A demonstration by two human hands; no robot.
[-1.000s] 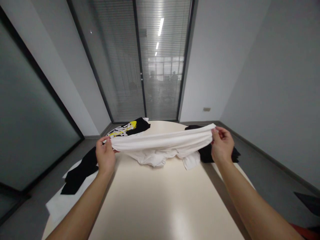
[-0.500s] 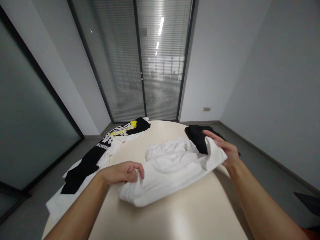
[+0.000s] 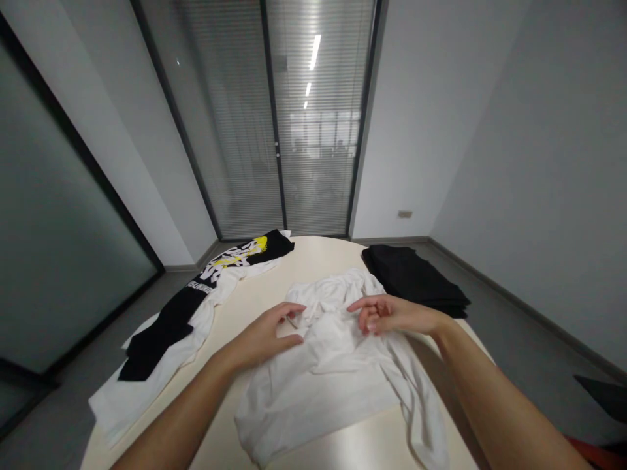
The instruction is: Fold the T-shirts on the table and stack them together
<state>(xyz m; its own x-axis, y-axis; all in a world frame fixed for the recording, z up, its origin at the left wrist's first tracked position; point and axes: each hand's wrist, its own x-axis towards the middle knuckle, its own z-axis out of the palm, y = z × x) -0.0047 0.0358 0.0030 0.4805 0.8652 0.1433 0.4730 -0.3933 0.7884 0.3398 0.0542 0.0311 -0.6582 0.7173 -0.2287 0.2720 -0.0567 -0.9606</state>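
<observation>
A crumpled white shirt (image 3: 333, 391) lies spread on the pale table, bunched toward its far end. One long narrow part, like a sleeve, trails down its right side. My left hand (image 3: 272, 333) is at the shirt's left edge, thumb and fingers apart, with nothing gripped between them. Over the right part of the bunched cloth hovers my right hand (image 3: 386, 314). Its index finger points out and the others are loosely bent, holding no cloth that I can see. Whether the fingertips touch the fabric is hard to tell.
Along the table's left edge lie black and white shirts (image 3: 171, 313), one with a yellow and white print. A folded stack of black clothes (image 3: 416, 277) sits at the right edge. The table (image 3: 308, 254) has a rounded far end, before a glass partition (image 3: 318, 183) with blinds.
Both hands have let go of the white shirt and moved inward over its middle. Its near part, lifted before, now lies flat toward me, with the sleeve-like part hanging down at right.
</observation>
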